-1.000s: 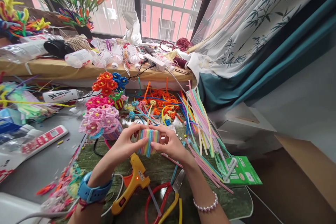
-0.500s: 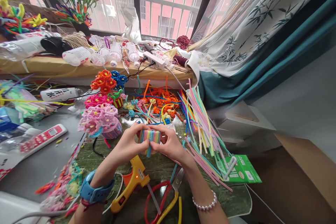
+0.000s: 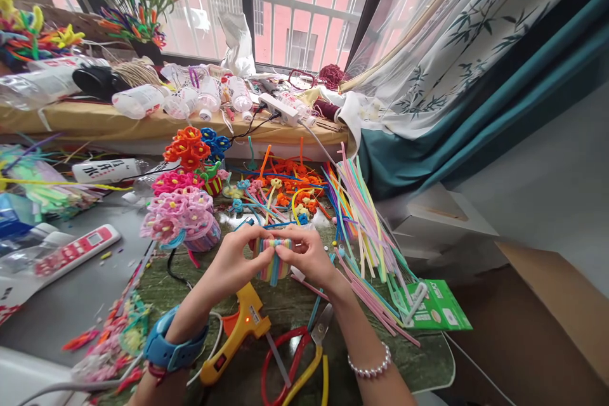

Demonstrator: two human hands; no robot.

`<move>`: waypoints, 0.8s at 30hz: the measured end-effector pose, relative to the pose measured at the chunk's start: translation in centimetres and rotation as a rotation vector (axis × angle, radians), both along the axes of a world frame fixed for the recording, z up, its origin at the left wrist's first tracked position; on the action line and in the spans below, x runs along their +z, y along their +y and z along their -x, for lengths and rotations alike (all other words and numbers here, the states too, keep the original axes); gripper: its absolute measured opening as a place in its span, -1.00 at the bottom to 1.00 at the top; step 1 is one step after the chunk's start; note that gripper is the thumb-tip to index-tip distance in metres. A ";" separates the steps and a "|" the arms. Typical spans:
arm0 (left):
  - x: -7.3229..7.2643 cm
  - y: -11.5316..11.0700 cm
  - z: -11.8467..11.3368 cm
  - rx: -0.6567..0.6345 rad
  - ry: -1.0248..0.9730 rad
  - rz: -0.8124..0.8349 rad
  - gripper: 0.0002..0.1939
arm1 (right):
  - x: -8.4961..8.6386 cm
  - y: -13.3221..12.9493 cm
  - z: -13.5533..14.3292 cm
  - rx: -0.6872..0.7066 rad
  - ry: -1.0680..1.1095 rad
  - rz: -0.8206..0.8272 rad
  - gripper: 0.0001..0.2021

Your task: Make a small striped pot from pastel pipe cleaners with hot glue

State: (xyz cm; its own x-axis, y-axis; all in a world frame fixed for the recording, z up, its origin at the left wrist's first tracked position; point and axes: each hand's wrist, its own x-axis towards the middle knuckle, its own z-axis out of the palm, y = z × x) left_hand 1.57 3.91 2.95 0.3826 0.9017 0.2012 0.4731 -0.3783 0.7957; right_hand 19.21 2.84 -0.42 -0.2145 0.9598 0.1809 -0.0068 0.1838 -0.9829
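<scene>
Between both hands I hold a small pot wrapped in pastel striped pipe cleaners (image 3: 274,271). My left hand (image 3: 245,252) grips its left side, thumb on the front and fingers over the top. My right hand (image 3: 308,257) closes on the right side in the same way, the two thumbs almost meeting. The back of the pot is hidden. Below it lies a yellow glue gun (image 3: 236,333) with a small lit light and a glue stick in its rear. Red and yellow scissors (image 3: 304,355) rest beside it, blades pointing up and right.
Pink pipe cleaner flowers (image 3: 178,216) stand at the left. Loose pipe cleaners (image 3: 366,222) spread on the right, near a green packet (image 3: 440,306). Orange pieces (image 3: 290,184) lie behind my hands. Several plastic bottles (image 3: 140,101) and a power strip (image 3: 280,109) lie on the window ledge.
The striped pot has tilted slightly in my fingers, so more of its front shows below the thumbs. My thumbs have shifted up a little. The tools on the table have stayed put.
</scene>
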 end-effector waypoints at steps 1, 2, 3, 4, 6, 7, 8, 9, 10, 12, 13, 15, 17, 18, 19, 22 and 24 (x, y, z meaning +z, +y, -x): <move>0.0 -0.1 -0.1 0.007 -0.001 -0.011 -0.80 | 0.0 -0.1 0.1 -0.016 -0.002 -0.016 -0.72; -0.1 -0.1 -0.1 0.015 -0.001 -0.021 -0.82 | 0.1 -0.1 0.2 -0.035 -0.009 -0.031 -0.72; -0.1 -0.1 -0.1 0.021 0.000 -0.030 -0.82 | 0.2 -0.2 0.3 -0.053 -0.018 -0.042 -0.73; -0.1 -0.1 -0.1 0.025 0.001 -0.035 -0.83 | 0.3 -0.3 0.4 -0.068 -0.026 -0.049 -0.73; -0.2 -0.1 0.0 0.024 -0.003 -0.038 -0.83 | 0.4 -0.4 0.4 -0.075 -0.020 -0.050 -0.73; -0.3 0.0 0.0 0.024 -0.010 -0.036 -0.83 | 0.5 -0.3 0.3 -0.059 -0.003 -0.038 -0.72; -0.3 0.0 0.1 0.026 -0.018 -0.028 -0.82 | 0.5 -0.3 0.2 -0.030 0.017 -0.018 -0.72; -0.3 0.1 0.2 0.027 -0.027 -0.013 -0.81 | 0.5 -0.3 0.0 0.003 0.036 0.009 -0.71; -0.3 0.2 0.2 0.026 -0.038 0.006 -0.79 | 0.5 -0.2 -0.2 0.036 0.048 0.035 -0.70; -0.2 0.2 0.3 0.023 -0.056 0.036 -0.76 | 0.5 -0.1 -0.5 0.072 0.056 0.067 -0.68; -0.2 0.3 0.2 0.020 -0.062 0.043 -0.76 | 0.5 -0.1 -0.6 0.073 0.059 0.067 -0.69; -0.1 0.2 0.1 0.015 -0.071 0.042 -0.75 | 0.5 -0.1 -0.7 0.068 0.075 0.059 -0.70; -0.2 0.1 0.0 0.019 -0.070 0.033 -0.76 | 0.5 -0.1 -0.6 0.069 0.096 0.067 -0.70; -0.2 0.1 0.0 0.023 -0.067 0.028 -0.76 | 0.5 -0.1 -0.6 0.070 0.101 0.075 -0.69; -0.3 0.1 -0.1 0.028 -0.061 0.023 -0.77 | 0.5 -0.1 -0.6 0.068 0.102 0.084 -0.68; -0.3 0.1 -0.1 0.032 -0.046 0.014 -0.76 | 0.5 -0.2 -0.5 0.062 0.092 0.097 -0.66; -0.3 0.1 -0.1 0.030 -0.047 0.014 -0.76 | 0.5 -0.1 -0.5 0.061 0.080 0.097 -0.66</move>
